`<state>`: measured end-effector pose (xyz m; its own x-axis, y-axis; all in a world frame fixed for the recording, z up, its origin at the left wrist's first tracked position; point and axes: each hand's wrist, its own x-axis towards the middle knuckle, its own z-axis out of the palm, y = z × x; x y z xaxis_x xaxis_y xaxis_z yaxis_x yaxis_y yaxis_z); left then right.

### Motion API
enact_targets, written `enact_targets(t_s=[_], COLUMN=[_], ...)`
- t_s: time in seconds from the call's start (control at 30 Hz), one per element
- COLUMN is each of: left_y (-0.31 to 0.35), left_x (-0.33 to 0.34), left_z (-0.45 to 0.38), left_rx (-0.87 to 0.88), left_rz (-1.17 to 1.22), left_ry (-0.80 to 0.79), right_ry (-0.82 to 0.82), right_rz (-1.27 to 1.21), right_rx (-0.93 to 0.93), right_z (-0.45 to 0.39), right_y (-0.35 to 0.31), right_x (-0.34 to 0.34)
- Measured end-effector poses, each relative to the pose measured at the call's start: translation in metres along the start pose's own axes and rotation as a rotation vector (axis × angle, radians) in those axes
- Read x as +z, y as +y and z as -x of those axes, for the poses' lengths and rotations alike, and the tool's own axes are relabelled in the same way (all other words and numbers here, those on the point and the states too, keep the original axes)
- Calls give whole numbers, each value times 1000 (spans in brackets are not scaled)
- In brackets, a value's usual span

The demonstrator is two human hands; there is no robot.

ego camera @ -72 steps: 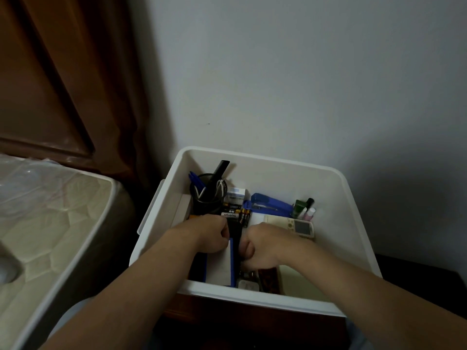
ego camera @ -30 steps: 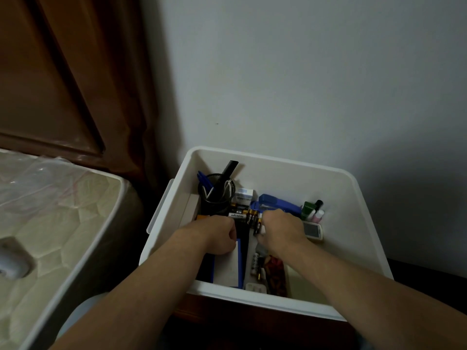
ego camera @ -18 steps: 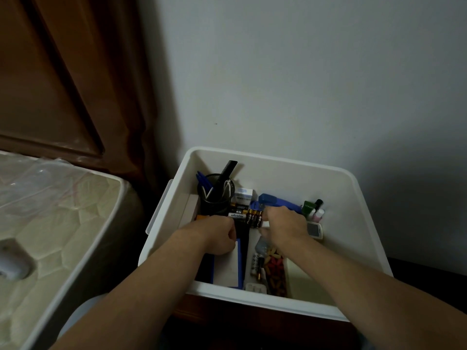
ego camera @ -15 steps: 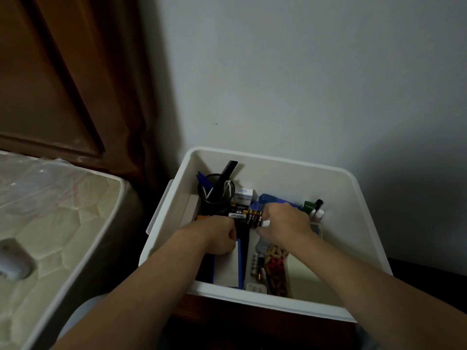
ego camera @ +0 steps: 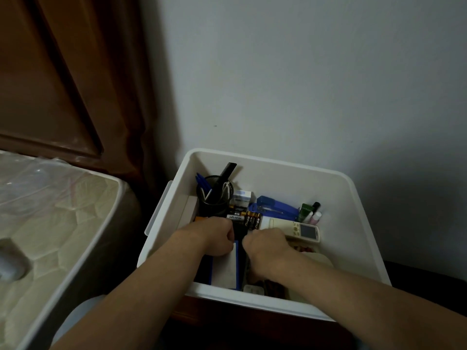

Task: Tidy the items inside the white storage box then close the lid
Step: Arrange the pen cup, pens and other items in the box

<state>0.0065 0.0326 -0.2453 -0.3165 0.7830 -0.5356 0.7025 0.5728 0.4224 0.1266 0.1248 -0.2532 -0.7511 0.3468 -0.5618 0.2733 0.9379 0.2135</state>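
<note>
The white storage box [ego camera: 278,163] stands open against the wall; no lid is in view. Inside are a black pen cup [ego camera: 213,199] at the back left, loose batteries [ego camera: 246,218], a blue stapler [ego camera: 276,208], a white remote [ego camera: 298,229] and small bottles [ego camera: 310,212]. A blue-edged notebook [ego camera: 226,267] stands on edge near the front. My left hand [ego camera: 217,234] is closed on the notebook's top edge. My right hand [ego camera: 267,245] is a fist just right of it, fingers curled down among the items; what they touch is hidden.
A plastic-wrapped mattress [ego camera: 63,223] lies close on the left. Dark brown wood panelling [ego camera: 50,84] rises behind it. The box sits on a brown wooden stand [ego camera: 227,315], with a dark surface [ego camera: 429,276] to its right. A white flange [ego camera: 157,210] juts from the box's left side.
My right hand has drawn back from the batteries and stapler toward the front, ending beside my left hand; the remote now shows. My left hand has stayed on the notebook.
</note>
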Motion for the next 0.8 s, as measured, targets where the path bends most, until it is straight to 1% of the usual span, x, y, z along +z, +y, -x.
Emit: enact_targets(t_s=[0.07,0.17,0.27,0.37,0.43,0.67,0.73,0.8], left_y=[0,1,1,1,2,2,2,2], left_x=[0,0,-1,-1,-1,-2,-2,-2], left_z=[0,0,2,3,3,4,4,4], left_rx=[-2,-3,-5,-9,-10,-3,-4,-6], left_rz=[-5,-6,-11,-12,-13,-20,-19,-20], left_ry=[3,8,12,11,8,-1,-4,-3], right_ry=[28,147,226,271,281,316,323,288], right_rz=[-93,-267,-345,-408,-418,-472,-518,-590], right_rx=[28,129,259,326,331,257,262,270], right_z=[2,4,-4,-16,-22,-31,-29,-22], right_y=[3,20,40,55,60,64,68,70], right_x=[-1,-8,-14,-9,-1,17,14,5])
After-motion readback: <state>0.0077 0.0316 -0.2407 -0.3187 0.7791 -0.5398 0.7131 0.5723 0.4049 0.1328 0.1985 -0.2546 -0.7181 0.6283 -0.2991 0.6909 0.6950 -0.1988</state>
